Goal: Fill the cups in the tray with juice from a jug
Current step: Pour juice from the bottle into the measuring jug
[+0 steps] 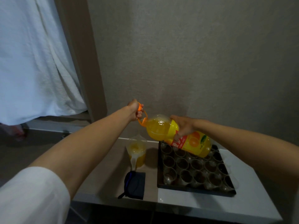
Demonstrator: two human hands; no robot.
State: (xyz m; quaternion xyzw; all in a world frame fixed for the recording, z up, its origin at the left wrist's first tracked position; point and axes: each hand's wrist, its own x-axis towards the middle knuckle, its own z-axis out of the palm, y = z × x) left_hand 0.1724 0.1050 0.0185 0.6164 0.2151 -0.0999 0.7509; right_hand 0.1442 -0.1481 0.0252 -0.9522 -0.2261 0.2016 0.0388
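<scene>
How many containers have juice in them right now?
2: the bottle, held tilted above the tray's far edge, and the jug on the table left of the tray. Cups look empty; some hidden.

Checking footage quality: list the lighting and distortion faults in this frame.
Head view: dim, grainy room light; wide-angle bending at the edges stretches both forearms; glare spots on the juice bottle; clear cups barely separate from the dark tray; jug casts a soft shadow.
</scene>
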